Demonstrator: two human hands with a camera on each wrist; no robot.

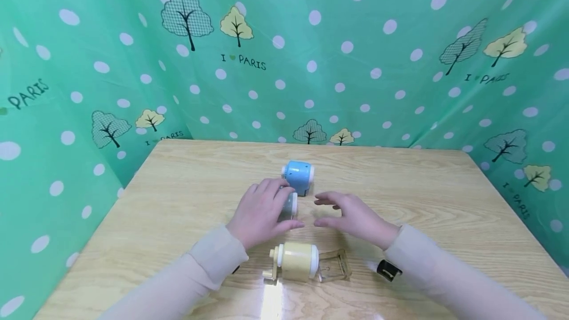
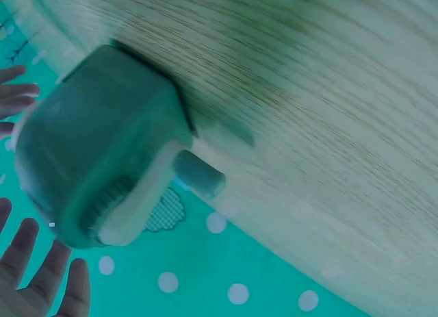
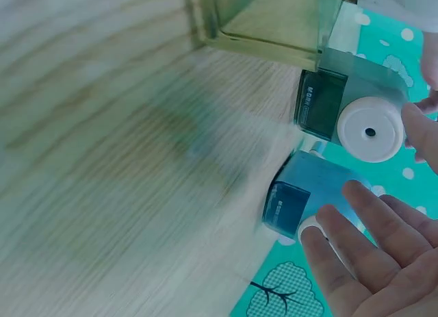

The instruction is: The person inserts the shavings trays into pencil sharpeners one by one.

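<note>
The grey-green pencil sharpener (image 1: 290, 206) stands on the table, a little below the centre of the head view, partly hidden behind my left hand (image 1: 264, 209). In the left wrist view it fills much of the left half, and there I see its pale crank (image 2: 140, 200) with the green knob (image 2: 198, 173) at the end. In the right wrist view it is at the upper right, showing its white round face (image 3: 350, 129) with a dark hole, and below this body's edge a dark drawer front (image 3: 321, 105) with small letters.

My left hand is loosely spread around the sharpener, the fingers over its far side and the thumb on the near side. It does not close on it; whether some finger touches it, I cannot tell. My right hand (image 1: 355, 216) is to the right of it, apart, with fingers relaxed and the palm turned to the left; it holds nothing.

Just above the grey-green one in the head view stands a blue sharpener (image 1: 298, 176). Nearer to me, at the lower middle, is a yellow sharpener (image 1: 297, 261), its crank at the left side and a see-through drawer (image 1: 334, 266) reaching out at the right. A black object (image 1: 388, 270) is beside my right sleeve (image 1: 426, 256). Under all this is the wooden table (image 1: 444, 201), and behind it hangs a green curtain (image 1: 378, 93) with pale dots and printed trees.
</note>
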